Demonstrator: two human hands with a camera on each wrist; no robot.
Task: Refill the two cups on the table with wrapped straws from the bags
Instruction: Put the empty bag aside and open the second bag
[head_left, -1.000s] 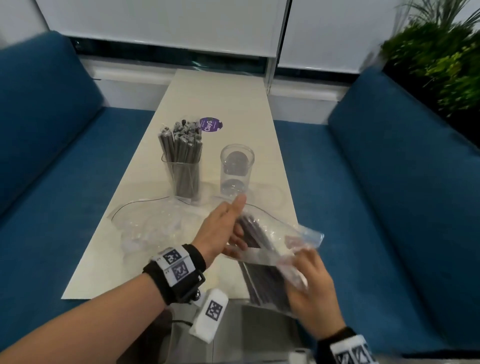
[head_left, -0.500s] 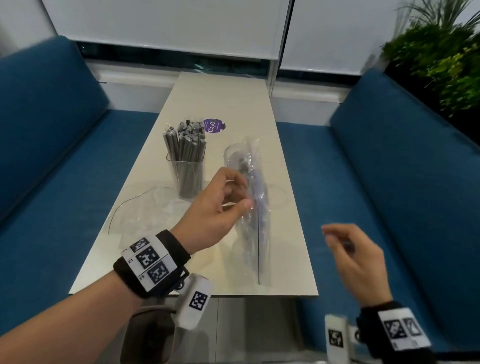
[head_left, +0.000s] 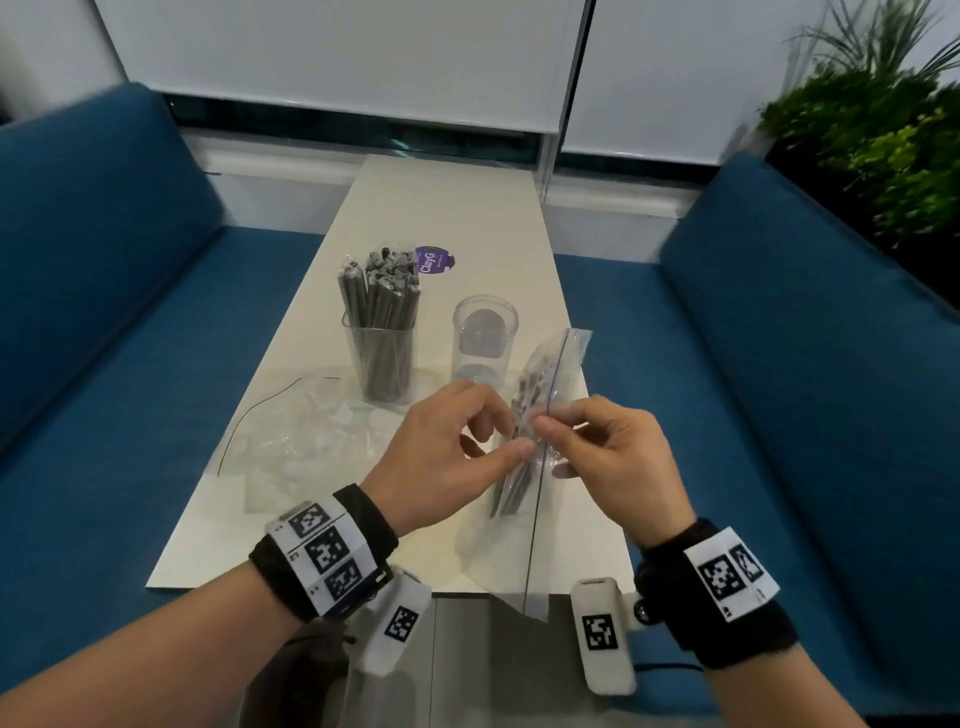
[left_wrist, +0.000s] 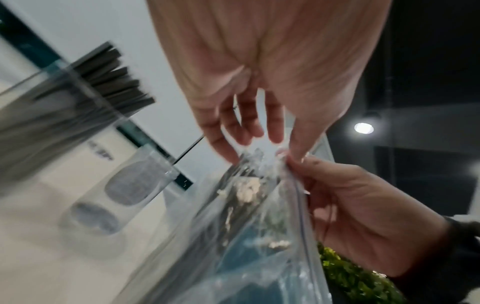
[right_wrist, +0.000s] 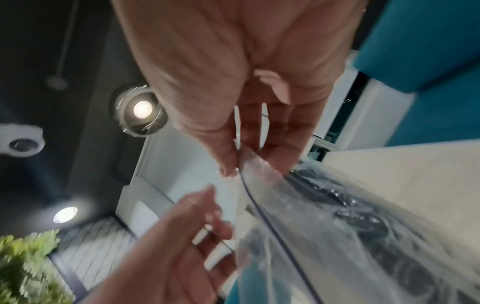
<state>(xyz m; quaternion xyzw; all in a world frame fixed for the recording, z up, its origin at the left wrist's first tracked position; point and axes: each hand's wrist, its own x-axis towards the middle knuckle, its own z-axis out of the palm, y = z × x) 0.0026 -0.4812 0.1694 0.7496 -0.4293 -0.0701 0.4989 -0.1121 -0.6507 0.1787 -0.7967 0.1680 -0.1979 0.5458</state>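
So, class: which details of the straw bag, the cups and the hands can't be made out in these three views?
- Bag seal: open or shut, unclear; fingers cover it in every view.
- Straw count in bag: wrist views blurred.
- Bag's lower end: past the table edge, head view.
- Filled cup: cut off, motion-blurred, left wrist view.

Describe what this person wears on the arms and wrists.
Both forearms are bare, no sleeves. The left wrist and the right wrist each carry a black band with a white panel of square black-and-white markers, and a small white camera block with its own marker hangs under each.
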